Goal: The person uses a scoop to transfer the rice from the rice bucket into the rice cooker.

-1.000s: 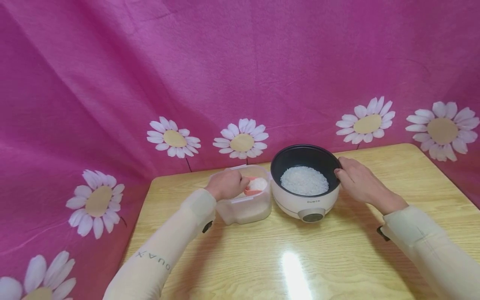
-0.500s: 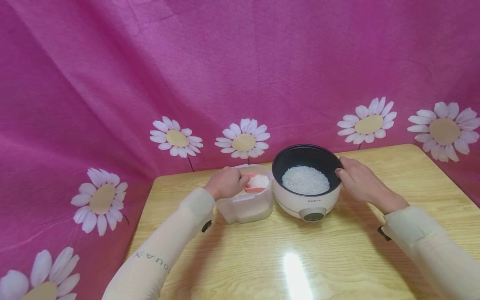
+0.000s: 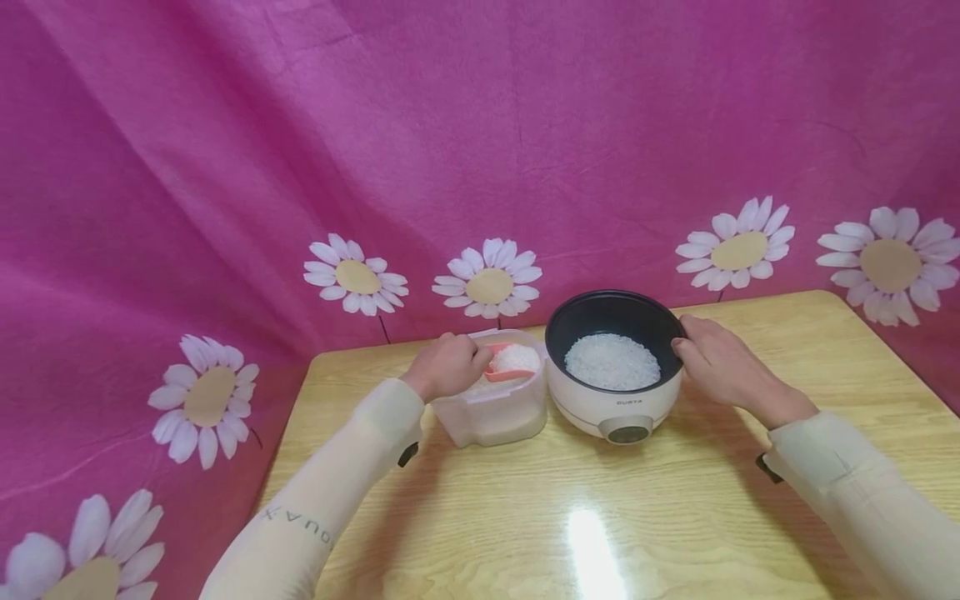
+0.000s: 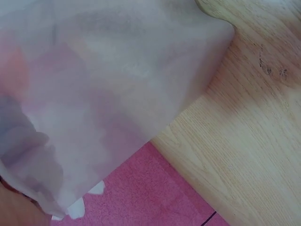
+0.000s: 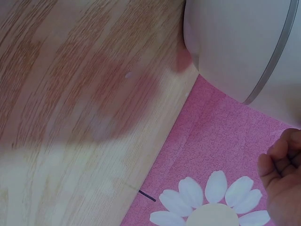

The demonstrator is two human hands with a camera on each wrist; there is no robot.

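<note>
The left hand (image 3: 448,367) grips the handle end of a coral-orange plastic scoop (image 3: 510,377) heaped with white rice-like grains, its bowl in the mouth of a translucent, pale plastic tub (image 3: 491,425); how high it sits above the grain below is hard to tell. Just right of the tub, a round white electric cooker pot (image 3: 581,408) with a black interior stands on the light wood-grain desk (image 3: 480,517), a layer of white grains (image 3: 612,362) on its bottom. The right hand (image 3: 723,362) holds the pot's right side, thumb at the rim; the right wrist view shows curled fingers near the white wall, but not their exact contact. Handling the loaded scoop well calls, I judge, for a level bowl and a firm wrist, since the grains are mounded and a small tilt could shed them over the tub's lip. The bowl should clear that rim fully before any sideways motion, because a knock could jolt the load or nudge the light-looking tub. The right hand does best with steady, gentle pressure, enough to stop the pot sliding without tipping it.
</note>
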